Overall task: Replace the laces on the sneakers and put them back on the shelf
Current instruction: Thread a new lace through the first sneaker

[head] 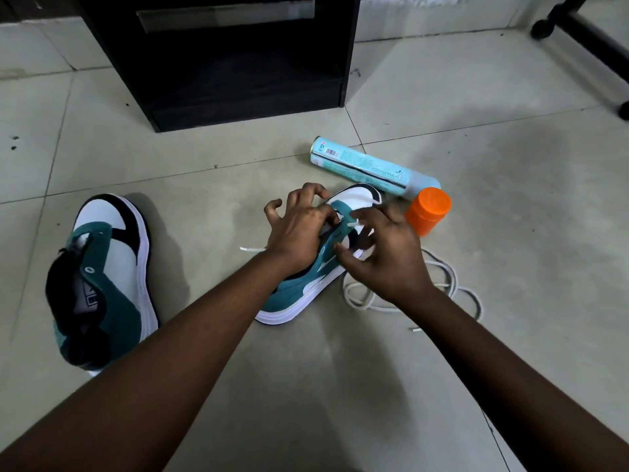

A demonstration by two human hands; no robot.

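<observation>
Tiled floor, teal-white sneaker, half-laced.

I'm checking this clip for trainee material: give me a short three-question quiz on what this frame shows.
1. True or false: the sneaker on the left already carries a lace.
2. What lies right behind the sneaker being laced? A) a shoebox B) a spray can C) a brush
3. Fill in: the loose white lace lies on the floor under the ___ arm.

Key
1. False: its eyelets show no lace.
2. B: the spray can lies on its side, orange cap at its right end.
3. Right. The left hand grips the sneaker; the right hand works at the eyelets.
</observation>
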